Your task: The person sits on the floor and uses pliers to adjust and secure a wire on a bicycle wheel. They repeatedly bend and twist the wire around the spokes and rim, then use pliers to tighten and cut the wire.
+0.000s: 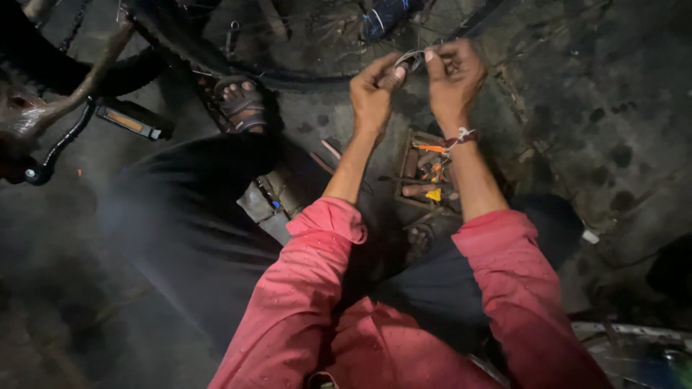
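My left hand (373, 92) and my right hand (454, 74) are raised together in front of a bicycle wheel (238, 61). Between their fingertips they pinch a small thin metal part (409, 59), curved like a wire or clip. The left hand grips its lower end, the right hand holds its upper end with thumb and forefinger. A thread band is tied round my right wrist. Both sleeves are red and rolled to the elbow.
Below my hands a small open toolbox (427, 173) holds several tools with orange and yellow handles. A sandalled foot (241, 101) rests by the tyre. A bicycle pedal (130, 121) and crank sit at upper left. The ground is dark and stained.
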